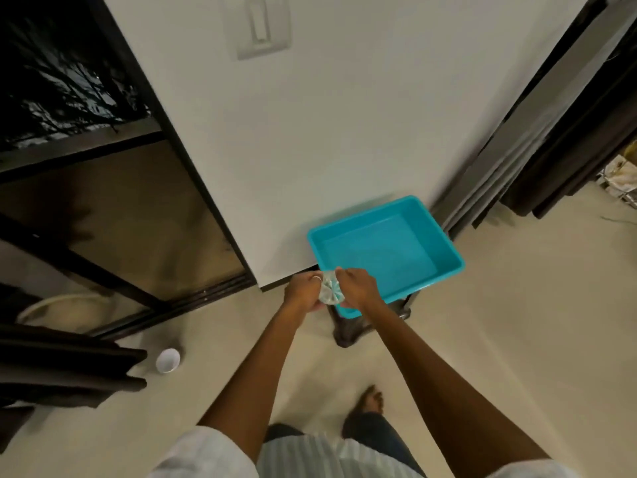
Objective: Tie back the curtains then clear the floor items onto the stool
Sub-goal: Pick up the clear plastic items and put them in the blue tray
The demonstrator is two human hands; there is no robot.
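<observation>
A clear plastic bottle (331, 291) is seen bottom-on between both hands. My left hand (303, 290) grips its left side and my right hand (356, 288) grips its right side, just in front of a turquoise tub (444, 244). The tub sits on a dark stool (344, 331) against the wall and looks to hold nothing. A small white cup (168, 360) stands on the floor at the left. Dark curtains hang at the left (69, 367) and at the right (565, 174).
A glass sliding door (103, 188) with a dark frame fills the left. A white wall (327, 132) with a switch plate lies ahead. My bare foot (368, 403) stands on the beige floor (517, 322). A pale basin (65, 310) shows behind the glass.
</observation>
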